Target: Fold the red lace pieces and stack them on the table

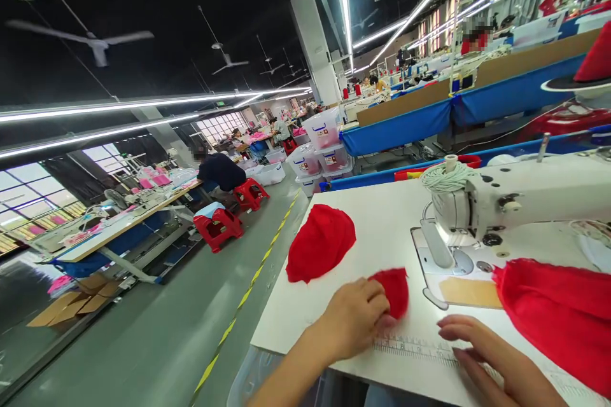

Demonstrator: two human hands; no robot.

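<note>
Nearest the camera, both hands rest on the white table (382, 229) close to its front edge: the left hand (356, 318) is closed over a small red fabric piece (394, 289), pinning it flat, while the right hand (482, 346) lies open with fingers spread on the ruler strip (415, 348) printed along that edge, holding nothing. The small piece sits between the two hands and left of the sewing machine (515, 203), not yet under the needle, so as a judgement the stitching of this piece has not begun. A larger red fabric piece (321, 243) lies apart, further back on the left, untouched; whether it is finished work or waiting, I cannot tell. A big heap of red cloth (561, 311) fills the right side and runs off the table's near edge. Free room lies in the bare stretch between the small piece and the machine's plate; the left table edge drops to the aisle floor (157, 331) with its yellow line. Beyond are red stools (219, 226), stacked plastic bins (324, 146) and other people at long tables.
</note>
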